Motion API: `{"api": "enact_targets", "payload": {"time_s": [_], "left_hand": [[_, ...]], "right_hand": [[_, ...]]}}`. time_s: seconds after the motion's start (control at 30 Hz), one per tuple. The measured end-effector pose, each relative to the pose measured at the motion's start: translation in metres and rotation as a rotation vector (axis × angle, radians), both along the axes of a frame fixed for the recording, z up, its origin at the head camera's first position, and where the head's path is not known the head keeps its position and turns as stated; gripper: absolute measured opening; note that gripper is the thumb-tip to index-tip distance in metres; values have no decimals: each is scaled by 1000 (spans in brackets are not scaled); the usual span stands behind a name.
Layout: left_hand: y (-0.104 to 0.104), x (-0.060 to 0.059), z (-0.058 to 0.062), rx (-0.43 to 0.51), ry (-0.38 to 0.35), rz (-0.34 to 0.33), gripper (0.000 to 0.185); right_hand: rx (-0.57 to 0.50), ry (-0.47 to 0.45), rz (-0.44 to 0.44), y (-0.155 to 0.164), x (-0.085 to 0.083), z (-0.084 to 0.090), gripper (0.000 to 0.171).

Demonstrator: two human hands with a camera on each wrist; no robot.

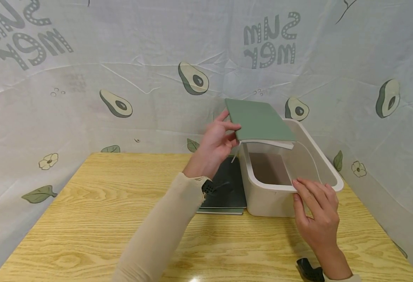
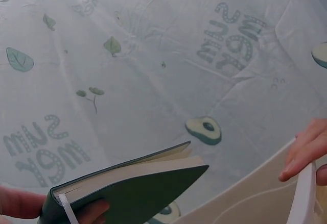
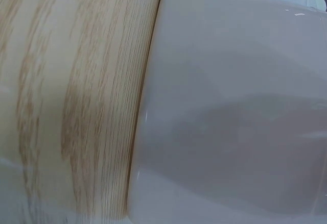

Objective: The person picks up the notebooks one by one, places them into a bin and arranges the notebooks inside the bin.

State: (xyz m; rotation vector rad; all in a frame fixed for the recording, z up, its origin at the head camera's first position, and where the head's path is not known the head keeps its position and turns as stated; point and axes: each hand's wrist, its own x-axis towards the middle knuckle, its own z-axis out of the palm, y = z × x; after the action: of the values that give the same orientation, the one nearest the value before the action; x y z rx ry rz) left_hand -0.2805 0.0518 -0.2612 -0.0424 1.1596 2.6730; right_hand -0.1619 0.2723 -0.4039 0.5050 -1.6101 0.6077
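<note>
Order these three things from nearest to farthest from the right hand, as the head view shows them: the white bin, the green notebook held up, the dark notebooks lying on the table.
1. White bin: the right hand rests its fingers on the front rim.
2. Dark notebooks: flat on the table, left of the bin.
3. Green notebook: held by the left hand above the bin's far side.

The last two are close, so this order is less sure.

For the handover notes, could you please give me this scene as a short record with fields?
left hand: left hand grips the green notebook by its near corner, held above the bin
right hand: right hand rests its fingers on the near rim of the white bin
bin: open, nothing visible inside
beside bin: dark notebooks lie flat on the wooden table, to the bin's left
backdrop: avocado-print cloth
</note>
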Motion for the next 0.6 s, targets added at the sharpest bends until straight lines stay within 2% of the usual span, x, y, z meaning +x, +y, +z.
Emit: {"api": "enact_targets", "payload": {"time_s": [0.27, 0.6], "left_hand": [[7, 3, -2, -18, 32, -23, 72], [17, 2, -6, -37, 24, -16, 77]], "right_hand": [[8, -5, 1, 2, 0, -1, 36], [8, 8, 4, 0, -1, 0, 35]]}}
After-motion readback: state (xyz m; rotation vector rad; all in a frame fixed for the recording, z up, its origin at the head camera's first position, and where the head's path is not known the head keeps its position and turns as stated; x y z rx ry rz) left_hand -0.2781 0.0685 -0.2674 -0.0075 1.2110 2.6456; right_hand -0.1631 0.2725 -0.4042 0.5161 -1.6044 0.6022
